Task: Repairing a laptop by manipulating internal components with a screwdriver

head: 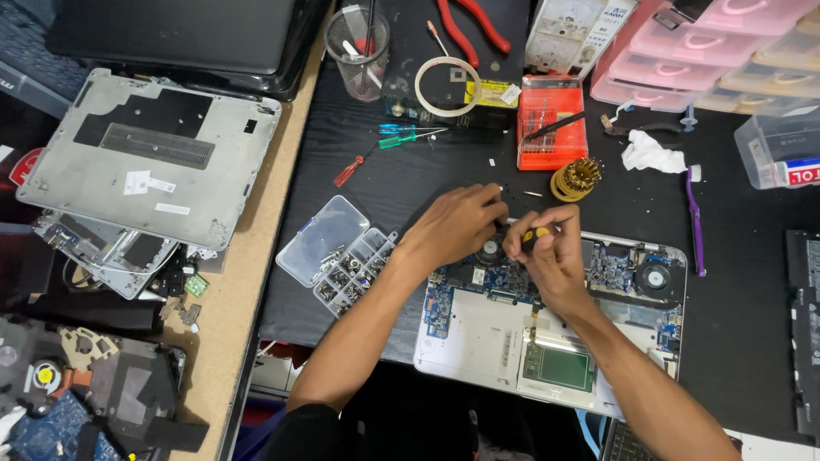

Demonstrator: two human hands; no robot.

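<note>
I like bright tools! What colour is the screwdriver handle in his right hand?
Yellow and black, on the screwdriver in the right hand; head view.

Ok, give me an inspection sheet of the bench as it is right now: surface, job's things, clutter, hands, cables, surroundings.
Surface: black desk, crowded; wooden bench on its left.
Job's things: opened laptop, board and two fans exposed; yellow-handled screwdriver over the left fan.
Clutter: open screw box, small screwdrivers, orange bit case, bit holder, tape ring, red pliers, cup, purple brush, white tissue.
Hands: left hand on the laptop at the fan; right hand, fingers shut on the screwdriver.
Cables: nothing seen.
Surroundings: grey laptop cover, dismantled parts, pink drawers.
</note>
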